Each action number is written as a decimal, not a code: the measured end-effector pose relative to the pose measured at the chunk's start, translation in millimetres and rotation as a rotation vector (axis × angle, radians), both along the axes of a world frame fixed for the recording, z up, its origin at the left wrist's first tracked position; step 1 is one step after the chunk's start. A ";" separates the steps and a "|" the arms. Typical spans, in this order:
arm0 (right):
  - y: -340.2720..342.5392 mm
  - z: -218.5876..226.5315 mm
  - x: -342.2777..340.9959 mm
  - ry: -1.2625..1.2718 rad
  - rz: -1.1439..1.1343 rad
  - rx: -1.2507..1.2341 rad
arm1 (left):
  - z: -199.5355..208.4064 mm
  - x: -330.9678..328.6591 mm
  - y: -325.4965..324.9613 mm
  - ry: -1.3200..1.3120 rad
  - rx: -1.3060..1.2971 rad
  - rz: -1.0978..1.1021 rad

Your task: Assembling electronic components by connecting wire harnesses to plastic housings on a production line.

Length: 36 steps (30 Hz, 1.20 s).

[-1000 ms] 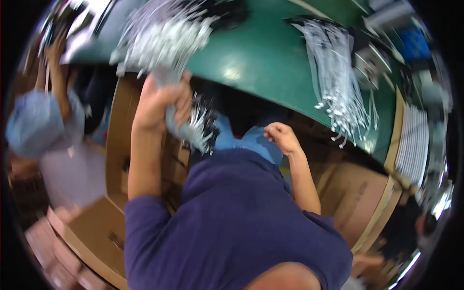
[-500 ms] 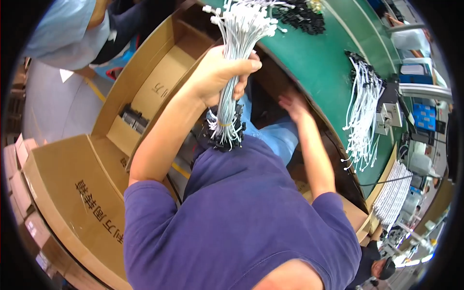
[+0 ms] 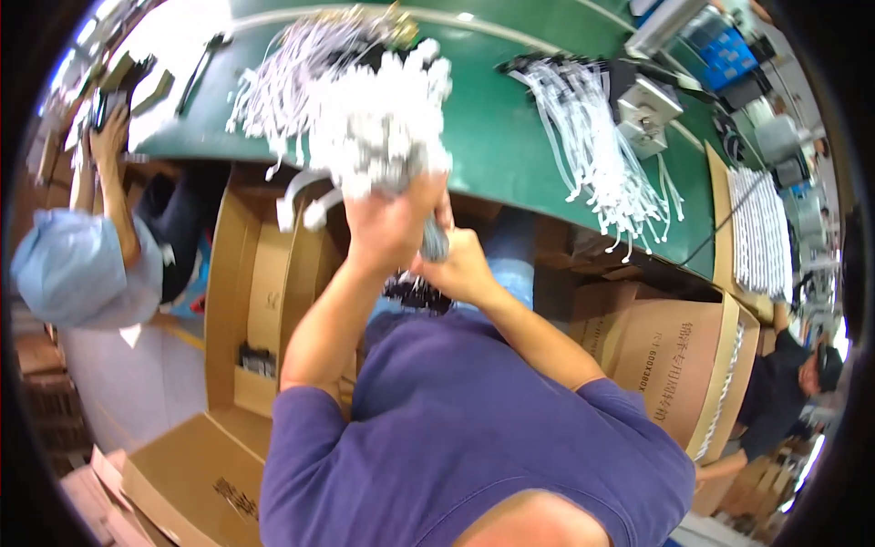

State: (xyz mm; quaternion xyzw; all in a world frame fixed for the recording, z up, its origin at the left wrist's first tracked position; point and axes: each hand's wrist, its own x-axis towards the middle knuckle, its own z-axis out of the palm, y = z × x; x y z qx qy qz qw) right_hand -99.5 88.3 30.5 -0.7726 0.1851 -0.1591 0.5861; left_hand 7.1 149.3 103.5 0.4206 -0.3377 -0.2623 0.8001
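My left hand (image 3: 390, 223) is closed around a thick bundle of grey-white cables (image 3: 435, 242), held upright in front of my body. White connectors (image 3: 387, 123) crowd its upper end and look large and blurred. Just below, my right hand (image 3: 460, 266) also wraps the bundle, its fingers partly hidden behind the wires. Black connectors (image 3: 415, 294) hang at the lower end, close to my shirt. Behind the bundle, a pile of loose white cables (image 3: 283, 87) lies on the green table (image 3: 492, 118).
Another bunch of white cables (image 3: 583, 137) with black ends lies on the table beside a metal device (image 3: 645, 114). Open cardboard boxes (image 3: 246, 301) stand left, with a brown carton (image 3: 661, 360) at right. A person in light blue (image 3: 82, 264) works at far left, another in dark clothes (image 3: 779, 392) at right.
My view has turned toward the table. My right hand, earlier apart from the bundle, now grips it below my left hand. The bundle's white end has tilted up toward me.
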 end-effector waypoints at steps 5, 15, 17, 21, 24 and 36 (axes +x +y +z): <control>-33.5 -19.8 -33.8 -0.085 0.249 0.173 | -2.3 -4.2 -18.0 0.052 0.179 -0.246; -59.0 -1.9 -54.3 -0.129 0.408 -0.175 | -26.9 -21.1 -16.5 -0.079 0.152 -0.552; -60.8 4.5 -52.2 -0.068 0.395 -0.187 | -30.0 -16.8 -25.4 0.068 0.243 -0.596; -64.5 19.8 -54.1 0.100 0.335 0.306 | -72.8 -7.3 -24.9 -0.036 0.320 -0.727; -59.4 -25.5 -52.5 -0.150 0.366 -0.266 | -64.8 -11.5 -20.8 0.079 0.338 -0.661; -59.8 -36.2 -127.1 0.564 -0.034 -0.126 | -35.6 -68.2 -43.5 -0.181 0.026 -0.524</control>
